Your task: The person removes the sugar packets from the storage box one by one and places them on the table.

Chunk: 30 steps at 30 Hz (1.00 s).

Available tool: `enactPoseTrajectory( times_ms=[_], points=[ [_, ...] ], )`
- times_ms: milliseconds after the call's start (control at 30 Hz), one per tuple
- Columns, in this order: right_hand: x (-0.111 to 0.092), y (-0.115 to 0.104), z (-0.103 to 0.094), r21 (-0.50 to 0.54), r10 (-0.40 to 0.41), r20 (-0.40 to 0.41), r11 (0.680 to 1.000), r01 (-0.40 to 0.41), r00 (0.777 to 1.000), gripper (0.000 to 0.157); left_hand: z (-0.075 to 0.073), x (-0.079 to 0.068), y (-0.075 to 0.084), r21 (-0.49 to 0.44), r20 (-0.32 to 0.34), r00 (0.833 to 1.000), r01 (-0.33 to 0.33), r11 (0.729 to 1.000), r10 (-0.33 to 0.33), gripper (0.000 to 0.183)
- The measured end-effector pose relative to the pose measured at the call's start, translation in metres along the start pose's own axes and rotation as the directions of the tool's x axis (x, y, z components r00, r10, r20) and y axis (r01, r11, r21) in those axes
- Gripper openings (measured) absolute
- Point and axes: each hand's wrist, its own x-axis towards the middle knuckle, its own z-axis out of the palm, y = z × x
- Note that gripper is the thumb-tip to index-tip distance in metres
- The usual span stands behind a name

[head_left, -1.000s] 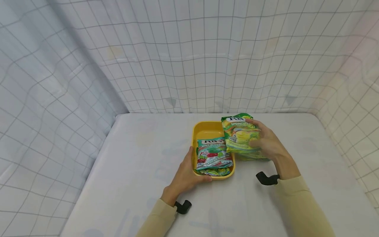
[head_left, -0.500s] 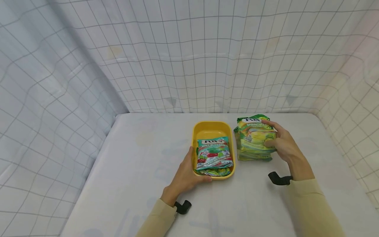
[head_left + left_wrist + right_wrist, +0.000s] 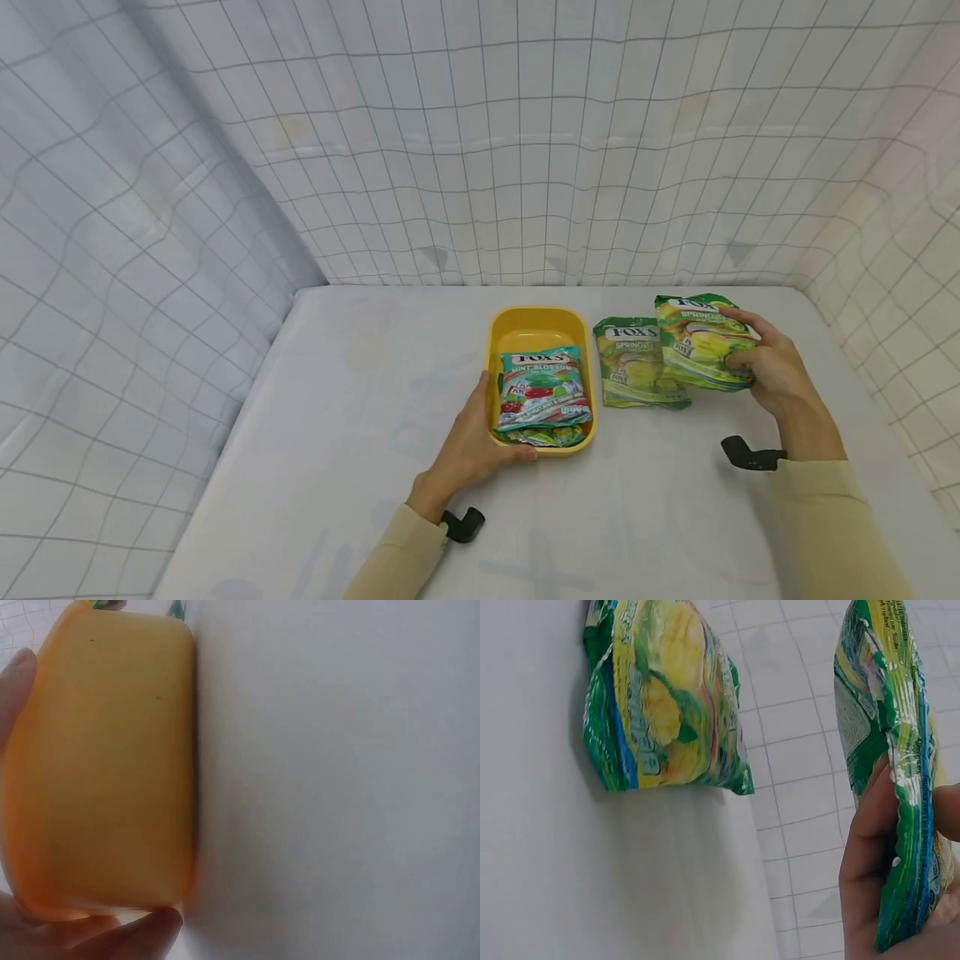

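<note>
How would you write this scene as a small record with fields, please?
Left hand: holds the yellow container at its near left corner
Right hand: pinches a green Fox's bag above the table
In container: teal Mint Blossom bag, lying over a mostly hidden bag
On table: second green bag, right of the container
Green bags: apart

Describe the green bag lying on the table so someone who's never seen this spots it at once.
On the white table, find the yellow tray gripped by the left hand. Just right of it in the head view lies a green Fox's bag. Unlike its lookalike in the right hand, it lies on the table; unlike the teal bag, it is outside the tray.
</note>
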Motion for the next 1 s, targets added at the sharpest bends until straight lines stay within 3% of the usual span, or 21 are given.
enactPoseTrajectory(
  times_ms=[233, 400, 633, 800, 1000],
  points=[
    [0.001, 0.008, -0.02, 0.002, -0.015, -0.009, 1.0, 0.015, 1.0, 0.085, 0.001, -0.001, -0.001, 0.029, 0.002, 1.0, 0.02, 0.999, -0.02, 0.127],
    [0.003, 0.015, -0.029, -0.002, -0.006, -0.027, 1.0, 0.006, 1.0, 0.086, 0.0, 0.0, -0.001, 0.009, 0.001, 1.0, -0.008, 1.0, 0.008, 0.122],
    [0.009, 0.026, -0.037, 0.014, 0.024, -0.109, 1.0, -0.023, 0.994, 0.087, -0.001, 0.0, -0.001, 0.017, -0.008, 1.0, -0.012, 1.0, 0.012, 0.123],
    [0.016, 0.036, -0.039, -0.132, 0.015, -0.172, 0.99, -0.039, 0.985, 0.083, -0.001, -0.002, -0.001, 0.019, -0.015, 1.0, 0.003, 1.0, -0.003, 0.125],
    [0.022, 0.044, -0.04, -0.409, -0.018, -0.208, 0.91, -0.07, 0.978, 0.081, 0.0, -0.001, -0.001, 0.017, -0.007, 1.0, 0.008, 1.0, -0.008, 0.125]
  ],
)
